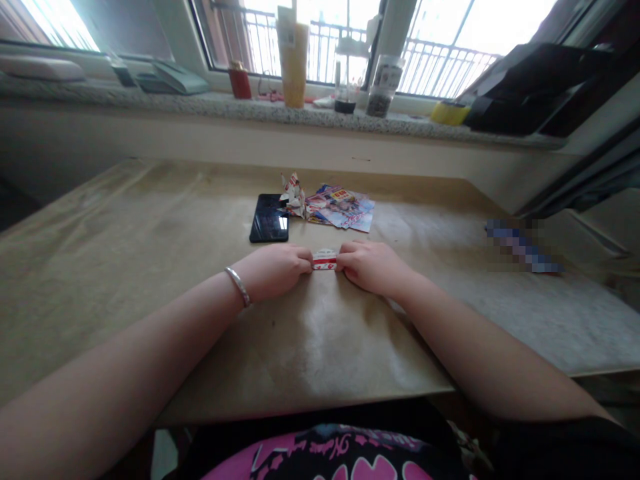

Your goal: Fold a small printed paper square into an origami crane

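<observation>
Small red-and-white printed strip [325, 261], lying crosswise, pinched at both ends; at the tabletop [310, 353]

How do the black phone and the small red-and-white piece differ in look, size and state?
The phone is dark and glossy; the red-and-white piece is pale with red markings. The phone looks larger than the piece's visible part. No hand touches the phone, while the left hand and right hand grip the piece at opposite ends. Both show a roughly rectangular outline.
</observation>
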`<action>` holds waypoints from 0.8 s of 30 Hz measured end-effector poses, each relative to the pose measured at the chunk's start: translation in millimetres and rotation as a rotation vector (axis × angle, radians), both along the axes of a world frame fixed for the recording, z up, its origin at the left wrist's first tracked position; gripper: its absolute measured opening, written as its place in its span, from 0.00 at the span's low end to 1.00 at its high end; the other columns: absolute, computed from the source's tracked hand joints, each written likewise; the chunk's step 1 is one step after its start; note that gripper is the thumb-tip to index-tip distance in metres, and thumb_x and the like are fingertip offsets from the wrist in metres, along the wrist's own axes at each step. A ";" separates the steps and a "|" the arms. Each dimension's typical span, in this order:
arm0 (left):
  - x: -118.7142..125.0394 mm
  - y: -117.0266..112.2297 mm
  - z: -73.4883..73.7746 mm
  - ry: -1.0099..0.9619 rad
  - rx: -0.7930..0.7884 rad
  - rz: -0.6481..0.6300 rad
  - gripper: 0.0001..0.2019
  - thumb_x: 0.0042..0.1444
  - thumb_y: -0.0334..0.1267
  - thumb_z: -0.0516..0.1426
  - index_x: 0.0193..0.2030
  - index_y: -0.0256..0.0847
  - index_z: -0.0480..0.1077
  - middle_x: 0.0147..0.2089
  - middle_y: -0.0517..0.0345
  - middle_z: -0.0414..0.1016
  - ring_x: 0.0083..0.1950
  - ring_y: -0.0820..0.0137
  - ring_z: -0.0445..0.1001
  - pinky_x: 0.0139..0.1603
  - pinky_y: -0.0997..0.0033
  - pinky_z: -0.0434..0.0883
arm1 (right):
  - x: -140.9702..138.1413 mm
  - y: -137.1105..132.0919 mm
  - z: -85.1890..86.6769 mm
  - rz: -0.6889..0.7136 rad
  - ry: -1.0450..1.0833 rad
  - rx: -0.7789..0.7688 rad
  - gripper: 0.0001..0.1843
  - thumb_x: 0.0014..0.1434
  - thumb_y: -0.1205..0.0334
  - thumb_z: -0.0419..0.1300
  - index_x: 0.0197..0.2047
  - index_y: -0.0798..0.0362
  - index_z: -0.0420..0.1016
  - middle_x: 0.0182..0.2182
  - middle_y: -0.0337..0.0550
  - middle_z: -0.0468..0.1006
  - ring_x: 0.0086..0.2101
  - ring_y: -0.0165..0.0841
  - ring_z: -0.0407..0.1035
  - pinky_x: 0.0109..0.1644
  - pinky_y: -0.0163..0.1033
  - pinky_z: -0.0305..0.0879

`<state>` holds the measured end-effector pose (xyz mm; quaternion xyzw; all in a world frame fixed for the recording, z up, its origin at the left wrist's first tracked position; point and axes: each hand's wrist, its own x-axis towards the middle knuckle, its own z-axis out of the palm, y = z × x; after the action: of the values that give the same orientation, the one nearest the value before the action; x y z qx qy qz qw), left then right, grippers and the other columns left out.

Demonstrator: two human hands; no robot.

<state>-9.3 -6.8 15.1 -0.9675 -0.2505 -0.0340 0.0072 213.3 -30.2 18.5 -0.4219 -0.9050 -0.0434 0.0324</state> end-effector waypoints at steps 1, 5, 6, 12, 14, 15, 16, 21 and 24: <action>-0.4 0.3 -0.3 0.002 -0.004 0.002 0.14 0.54 0.24 0.49 0.38 0.37 0.75 0.42 0.52 0.74 0.41 0.72 0.72 0.48 0.71 0.69 | 1.1 0.3 0.3 -0.002 -0.002 0.002 0.12 0.58 0.66 0.51 0.38 0.48 0.75 0.38 0.41 0.75 0.37 0.32 0.67 0.34 0.35 0.54; -0.3 -0.6 1.1 0.025 0.000 0.018 0.14 0.55 0.25 0.49 0.38 0.37 0.75 0.42 0.53 0.75 0.42 0.71 0.73 0.48 0.71 0.69 | 3.7 0.0 1.2 -0.011 -0.021 0.009 0.12 0.58 0.66 0.51 0.37 0.48 0.75 0.37 0.41 0.75 0.37 0.32 0.67 0.33 0.35 0.54; -0.4 -1.0 1.7 0.033 0.008 0.024 0.14 0.55 0.25 0.48 0.37 0.36 0.75 0.42 0.52 0.75 0.41 0.71 0.73 0.48 0.71 0.69 | 3.9 -0.2 1.5 -0.016 -0.033 0.011 0.12 0.58 0.66 0.50 0.37 0.49 0.75 0.37 0.42 0.75 0.36 0.32 0.67 0.33 0.35 0.54; -3.3 -1.6 2.6 -0.013 0.029 0.022 0.13 0.54 0.26 0.49 0.35 0.37 0.75 0.41 0.54 0.76 0.39 0.71 0.73 0.45 0.72 0.70 | 3.4 -0.2 2.5 -0.020 -0.060 0.028 0.11 0.56 0.67 0.50 0.37 0.51 0.73 0.36 0.44 0.75 0.36 0.34 0.67 0.33 0.36 0.54; -3.7 -1.5 2.6 -0.045 0.024 0.048 0.12 0.53 0.27 0.50 0.35 0.38 0.75 0.40 0.55 0.76 0.38 0.71 0.73 0.44 0.72 0.70 | 2.8 0.2 2.4 -0.020 -0.052 0.028 0.10 0.56 0.66 0.50 0.37 0.52 0.73 0.36 0.44 0.75 0.36 0.34 0.67 0.34 0.36 0.54; -3.5 -1.6 2.6 -0.053 0.025 0.059 0.12 0.53 0.28 0.50 0.35 0.39 0.74 0.39 0.56 0.75 0.38 0.71 0.73 0.43 0.72 0.69 | 2.4 0.3 2.2 -0.027 -0.042 0.027 0.10 0.56 0.65 0.50 0.37 0.52 0.72 0.36 0.44 0.75 0.36 0.34 0.67 0.35 0.36 0.55; -3.2 -1.7 2.6 -0.058 0.028 0.067 0.11 0.53 0.28 0.50 0.36 0.39 0.74 0.39 0.56 0.75 0.38 0.71 0.73 0.43 0.72 0.69 | 1.9 0.2 1.9 -0.036 -0.028 0.023 0.10 0.56 0.65 0.50 0.37 0.52 0.72 0.37 0.44 0.75 0.36 0.34 0.67 0.35 0.36 0.55; -2.2 -1.4 1.0 -0.099 0.029 0.067 0.11 0.54 0.29 0.50 0.37 0.39 0.73 0.39 0.55 0.75 0.39 0.69 0.72 0.43 0.71 0.69 | -1.7 -1.2 -2.8 -0.080 0.103 0.023 0.12 0.56 0.56 0.53 0.41 0.52 0.69 0.38 0.43 0.74 0.38 0.35 0.67 0.36 0.36 0.56; -1.9 -0.7 -0.4 -0.124 0.022 0.068 0.11 0.54 0.28 0.50 0.37 0.39 0.73 0.38 0.55 0.75 0.39 0.69 0.72 0.44 0.70 0.68 | -4.3 -1.7 -6.6 -0.086 0.159 0.033 0.15 0.56 0.54 0.53 0.44 0.53 0.68 0.43 0.45 0.72 0.40 0.34 0.67 0.38 0.35 0.58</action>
<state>-11.2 -7.5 14.7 -0.9543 -0.2829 -0.0964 0.0037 209.0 -31.9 11.8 -0.4618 -0.8798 -0.0261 0.1093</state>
